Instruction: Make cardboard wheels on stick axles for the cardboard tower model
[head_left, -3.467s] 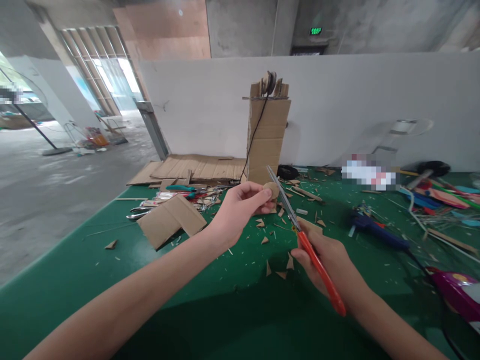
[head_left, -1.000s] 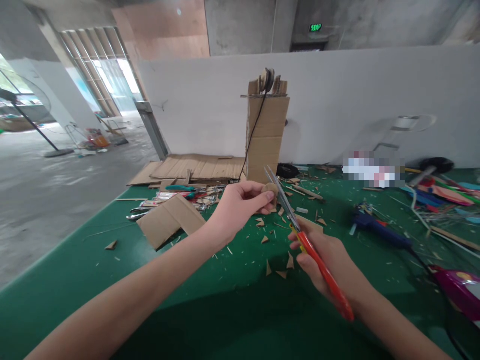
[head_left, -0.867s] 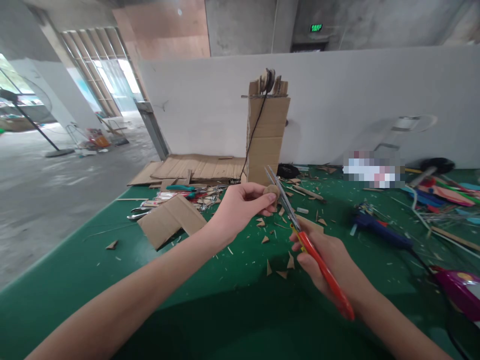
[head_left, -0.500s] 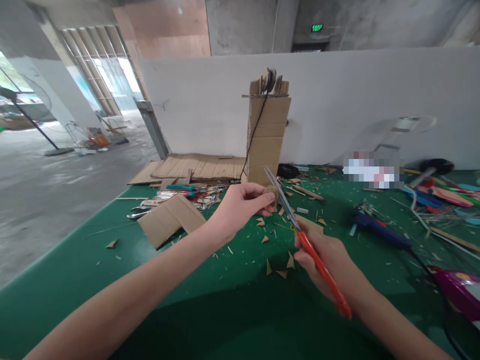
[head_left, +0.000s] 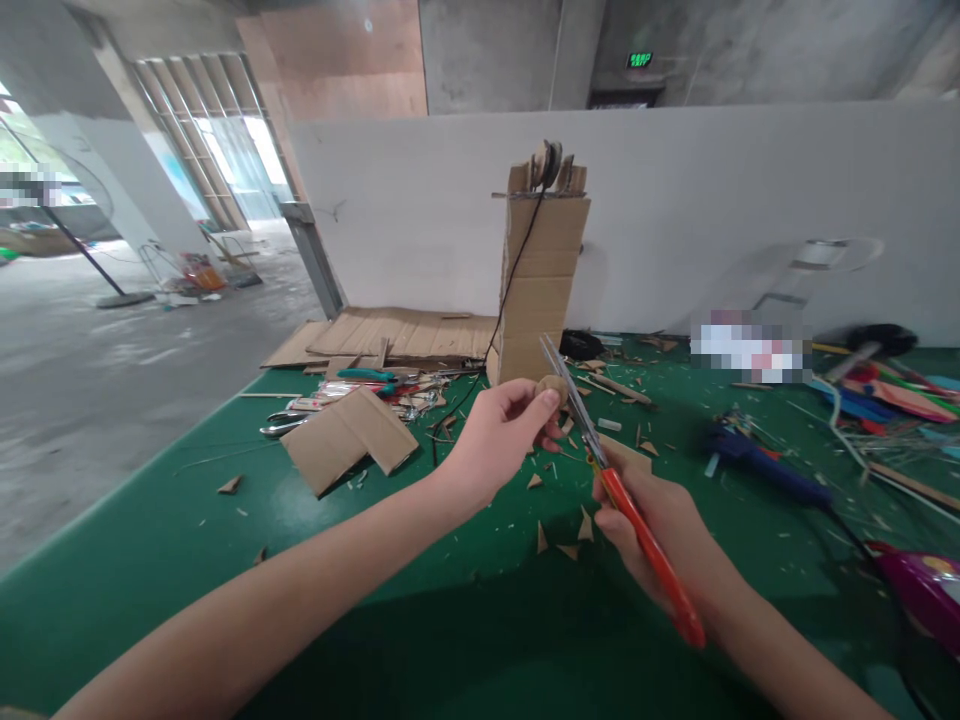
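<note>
Between the thumb and fingers of my left hand (head_left: 506,430) is a small rounded cardboard piece (head_left: 553,385). My right hand (head_left: 660,520) is wrapped round the red handles of a pair of scissors (head_left: 581,410). The blades point up and away, close beside the right edge of the piece; whether they touch it I cannot tell. Small triangular cardboard scraps (head_left: 568,550) lie on the green table (head_left: 360,640) below my hands. Behind them stands a tall cardboard tower (head_left: 544,270) with round discs and a black cord at its top.
To the left lie a cut cardboard sheet (head_left: 345,440) and teal-handled pliers (head_left: 366,375) among loose tools. A blue glue gun (head_left: 765,465) rests at the right, near a purple object (head_left: 922,590). Flat cardboard (head_left: 420,332) lies along the white partition (head_left: 405,210).
The view has shifted slightly, so the whole scene sits a little lower and further right. Both hands keep their hold, and the scissors stay beside the cardboard piece.
</note>
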